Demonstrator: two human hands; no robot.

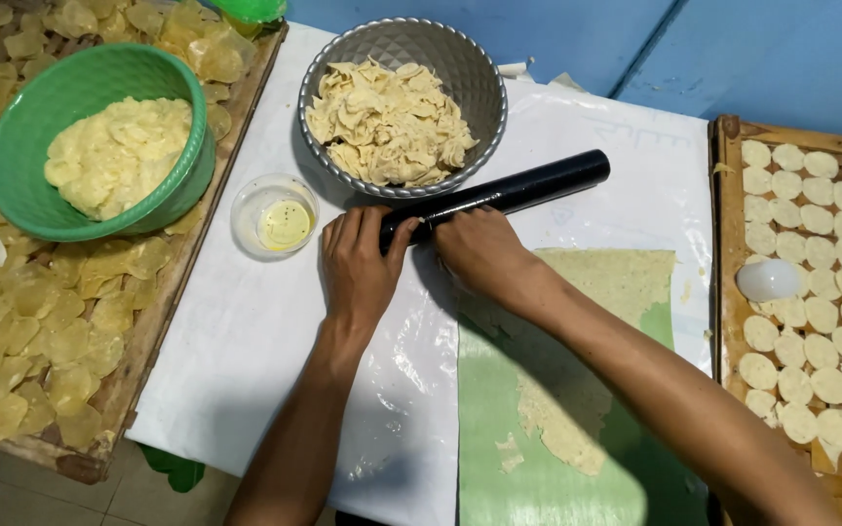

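A black rolling pin (pixel 528 185) lies slantwise on the white plastic sheet (pixel 246 321), just below a silver bowl (pixel 460 58). My left hand (pixel 358 268) rests palm-down on the pin's left end. My right hand (pixel 479 248) lies beside it, fingers over the same end. Whether the fingers grip the pin or only press on it is unclear. Under my right forearm is a green mat (pixel 499 429) with a thin sheet of pale dough (pixel 616 278) and torn dough patches.
The silver bowl holds dough scraps (pixel 387 122). A green bowl (pixel 21 127) of yellow dough sits on a wooden tray (pixel 148 331) of translucent crackers at left. A small clear oil dish (pixel 275 216) stands nearby. At right, a wooden tray (pixel 723 244) carries round dough discs and a white cutter (pixel 768 280).
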